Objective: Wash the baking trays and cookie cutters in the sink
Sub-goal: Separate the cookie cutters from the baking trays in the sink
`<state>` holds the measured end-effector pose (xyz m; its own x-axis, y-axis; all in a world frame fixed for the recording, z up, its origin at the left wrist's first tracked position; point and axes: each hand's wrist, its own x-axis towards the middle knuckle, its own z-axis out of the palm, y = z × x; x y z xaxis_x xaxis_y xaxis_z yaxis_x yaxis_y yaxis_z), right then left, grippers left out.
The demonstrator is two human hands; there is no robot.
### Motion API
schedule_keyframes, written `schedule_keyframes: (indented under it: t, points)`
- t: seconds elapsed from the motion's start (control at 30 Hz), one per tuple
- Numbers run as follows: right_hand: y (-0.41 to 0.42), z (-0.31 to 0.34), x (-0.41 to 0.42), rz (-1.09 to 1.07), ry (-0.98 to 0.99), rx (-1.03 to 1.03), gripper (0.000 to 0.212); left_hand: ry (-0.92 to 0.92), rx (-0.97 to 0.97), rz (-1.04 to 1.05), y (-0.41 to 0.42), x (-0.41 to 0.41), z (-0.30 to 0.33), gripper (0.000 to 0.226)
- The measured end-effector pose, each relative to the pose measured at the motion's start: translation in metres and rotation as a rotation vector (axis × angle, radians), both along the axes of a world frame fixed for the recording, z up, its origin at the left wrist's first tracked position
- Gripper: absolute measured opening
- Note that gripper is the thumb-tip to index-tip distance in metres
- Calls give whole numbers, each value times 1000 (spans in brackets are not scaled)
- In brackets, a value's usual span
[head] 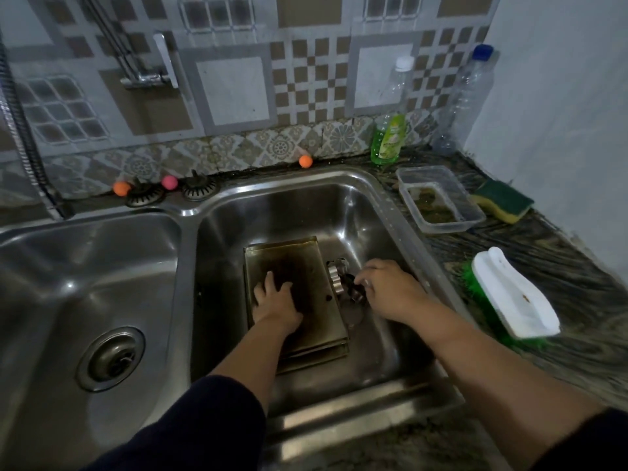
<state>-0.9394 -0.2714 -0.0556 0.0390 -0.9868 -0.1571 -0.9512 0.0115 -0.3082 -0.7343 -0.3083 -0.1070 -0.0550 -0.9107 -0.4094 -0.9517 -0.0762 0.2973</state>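
- We see a double stainless-steel sink (190,212); its left basin holds only a round metal drain strainer (111,359).
- In the right basin of the sink lie stacked, darkened rectangular metal baking trays (306,260), flat on the bottom.
- Our left hand (276,300) rests palm-down on the top tray, its fingers (268,278) spread and straight.
- Just right of the trays, still in the sink's right basin, sit small metal cookie cutters (336,278), one scalloped and standing on edge against the tray's rim.
- Our right hand (390,287) reaches into that cluster, its fingers (363,278) curled and pinching a dark cutter.
- Right of the sink, on the dark stone desk (560,266), stand a green dish-soap bottle (387,137), a clear plastic tub (438,198), a yellow-green sponge (503,200) and a white-handled green scrubbing brush (513,294).
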Motion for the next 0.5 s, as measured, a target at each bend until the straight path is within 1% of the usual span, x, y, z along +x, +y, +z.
schedule_keyframes:
  t: [0.1, 0.2, 0.3, 0.37, 0.43, 0.5]
  points:
    - [15, 26, -10, -12, 81, -90, 29, 15, 36, 34, 3, 16, 1, 75]
    - [32, 48, -30, -52, 151, -133, 31, -6, 61, 31, 3, 26, -2, 72]
    - [52, 67, -49, -135, 238, -193, 32, -47, 88, 5, 2, 29, -8, 68]
    - [65, 78, -61, -208, 305, -213, 34, -87, 92, -35, 0, 29, -10, 61]
    - [77, 86, -73, -293, 344, -173, 40, -120, 79, -66, -1, 30, -11, 51]
    - [87, 89, -82, -381, 344, -69, 48, -149, 65, -82, -1, 30, -12, 43]
